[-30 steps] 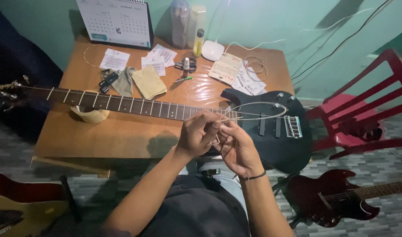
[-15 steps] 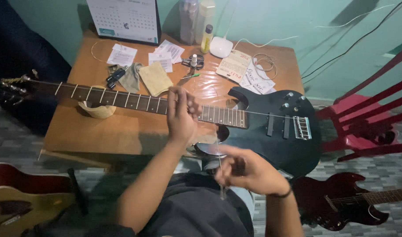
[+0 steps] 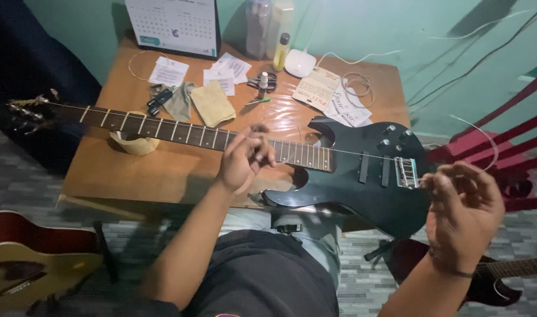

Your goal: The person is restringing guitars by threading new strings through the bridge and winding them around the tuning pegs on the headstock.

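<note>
Guitar (image 3: pixel 362 176), black, lies across the counter (image 3: pixel 163 170). Left hand (image 3: pixel 242 158), fingers curled, pinches a string (image 3: pixel 339 151) over the neck; right hand (image 3: pixel 463 214) has swung right from the body, drawing a wire loop (image 3: pixel 485 141) clear.

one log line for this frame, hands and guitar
left hand: on guitar neck | right hand: pulling string clear | black electric guitar: flat on wooden table

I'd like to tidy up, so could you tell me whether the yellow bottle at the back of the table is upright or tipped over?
Upright. The yellow bottle stands on its base on the table, dark cap uppermost, beside the white device.
</note>
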